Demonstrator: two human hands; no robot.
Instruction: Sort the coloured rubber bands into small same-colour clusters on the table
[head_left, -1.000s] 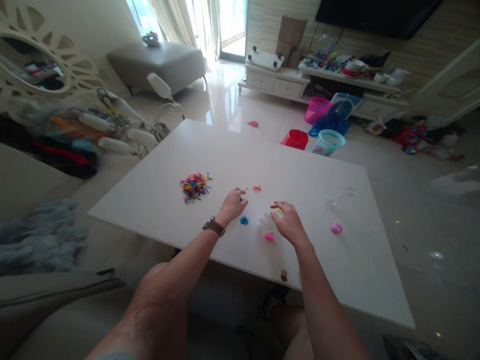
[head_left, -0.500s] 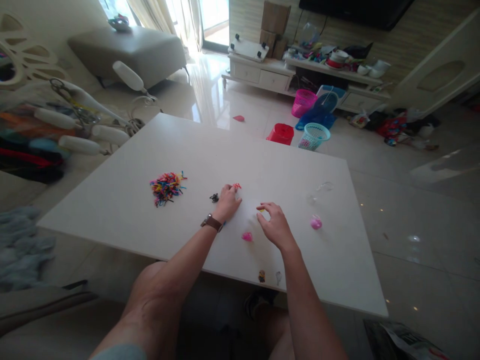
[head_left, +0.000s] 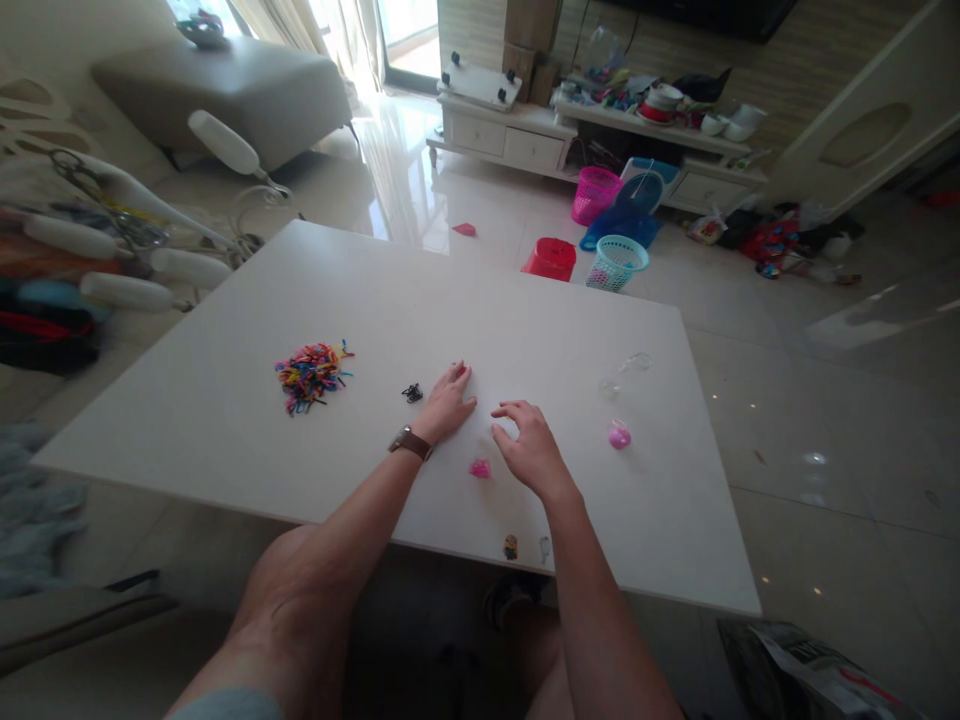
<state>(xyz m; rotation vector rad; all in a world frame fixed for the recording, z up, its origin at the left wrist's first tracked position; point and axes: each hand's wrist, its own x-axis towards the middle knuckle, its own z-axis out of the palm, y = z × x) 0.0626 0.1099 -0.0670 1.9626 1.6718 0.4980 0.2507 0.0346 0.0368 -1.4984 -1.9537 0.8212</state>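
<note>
My left hand (head_left: 448, 402), a watch on its wrist, lies on the white table (head_left: 375, 300) with its fingers stretched out. Its fingertips cover a few small red bands that barely show. Just left of it is a little heap of black bands (head_left: 412, 393). My right hand (head_left: 529, 445) hovers to the right, thumb and forefinger apart, with nothing visible between them. Below, between the hands, sits a small pink cluster (head_left: 480, 468). A large pile of multicoloured bands (head_left: 311, 376) spreads farther left.
A small yellow figure (head_left: 511, 547) and a clear piece (head_left: 544, 548) lie near the front edge. On the right are a pink ball (head_left: 619, 435) and a clear looped item (head_left: 626, 375). Beyond the table stand a red stool (head_left: 551, 258) and a light-blue basket (head_left: 617, 263).
The view has shifted slightly, so things sit more to the left. My left fingers now cover the red bands. The yellow bit at my right fingertips no longer shows.
</note>
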